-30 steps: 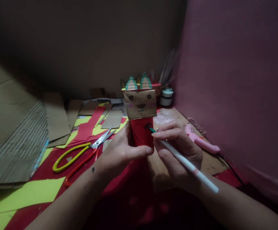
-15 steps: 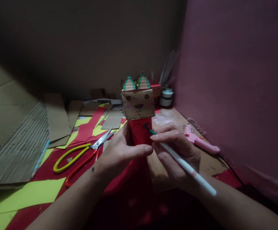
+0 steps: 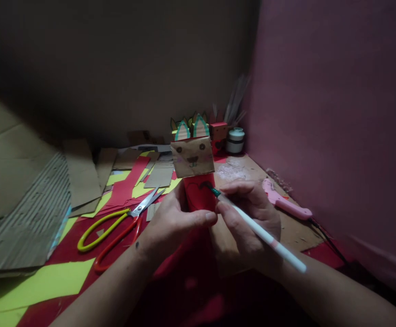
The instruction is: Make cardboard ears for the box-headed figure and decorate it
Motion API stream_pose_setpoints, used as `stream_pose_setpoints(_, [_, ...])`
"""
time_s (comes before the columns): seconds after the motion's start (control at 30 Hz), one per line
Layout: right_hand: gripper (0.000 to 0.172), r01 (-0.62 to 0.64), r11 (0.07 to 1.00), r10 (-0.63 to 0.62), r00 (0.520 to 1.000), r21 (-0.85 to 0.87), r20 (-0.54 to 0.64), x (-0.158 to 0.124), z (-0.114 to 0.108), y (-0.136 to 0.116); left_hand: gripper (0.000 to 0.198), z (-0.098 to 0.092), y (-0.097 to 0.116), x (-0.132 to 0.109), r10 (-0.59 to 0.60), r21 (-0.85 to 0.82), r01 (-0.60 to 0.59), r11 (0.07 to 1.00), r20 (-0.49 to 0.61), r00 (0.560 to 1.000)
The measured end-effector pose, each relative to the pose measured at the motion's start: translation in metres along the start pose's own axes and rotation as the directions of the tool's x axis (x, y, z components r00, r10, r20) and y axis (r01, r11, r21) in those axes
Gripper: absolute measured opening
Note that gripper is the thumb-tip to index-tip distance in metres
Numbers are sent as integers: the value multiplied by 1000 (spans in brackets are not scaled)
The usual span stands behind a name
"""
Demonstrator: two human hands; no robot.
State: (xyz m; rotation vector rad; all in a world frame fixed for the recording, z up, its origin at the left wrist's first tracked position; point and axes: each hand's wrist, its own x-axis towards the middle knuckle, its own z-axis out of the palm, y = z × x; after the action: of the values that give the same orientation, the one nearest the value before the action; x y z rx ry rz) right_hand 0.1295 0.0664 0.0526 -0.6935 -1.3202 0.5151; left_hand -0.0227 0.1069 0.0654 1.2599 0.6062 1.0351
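Note:
In the middle of the head view stands a paper animal figure with a brown box-like head, a drawn face and two green-edged ears. My left hand is closed around its red body, thumb across the front. A dark heart outline shows on that red body, partly filled at its upper right. My right hand grips a white marker pen with a green tip end, and the tip touches the heart's filled part. The lower body is partly hidden behind my left thumb.
Scissors with yellow and red handles lie open on the left. Behind them are cardboard strips and red paper. A pink glue gun lies right, its cord trailing. Further back stand a red figure and a white jar.
The figure's head has tilted and sits slightly lower and left in view. The pen tip has shifted left a little, and the dark filled patch on the heart looks larger.

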Motion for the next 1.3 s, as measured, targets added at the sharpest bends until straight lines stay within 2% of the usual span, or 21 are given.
stream_pose_setpoints(0.07, [22,-26,1000,26,1000,-15,-12,-1,1,2,52,0,0,0,-16,2,16,1000,-11,1000])
stream_pose_setpoints(0.23, [21,95,995,-95,995,4,37,1,1,4,52,3,2,0,-18,-18,18,1000,-29,999])
stream_pose_setpoints(0.37, [25,136,991,-137,987,15,85,3,1,4,52,3,1,0,-13,-17,13,1000,-23,1000])
stream_pose_setpoints(0.57, [23,81,996,-81,997,-25,4,0,2,4,52,4,2,0,-24,4,24,1000,-41,999])
stream_pose_setpoints(0.77, [26,120,993,-121,990,19,76,0,1,4,54,4,3,-1,-32,-21,31,999,-40,999])
stream_pose_setpoints(0.97, [22,105,994,-105,994,-31,17,1,1,4,53,3,3,-2,-50,-14,50,999,-48,998])
stream_pose_setpoints(1.13, [24,134,991,-133,987,-5,94,0,0,5,53,5,4,-2,-41,-9,41,999,-64,997])
stream_pose_setpoints(1.3, [23,118,993,-117,992,-26,38,0,0,6,50,3,3,-1,-34,-19,33,999,-46,998])
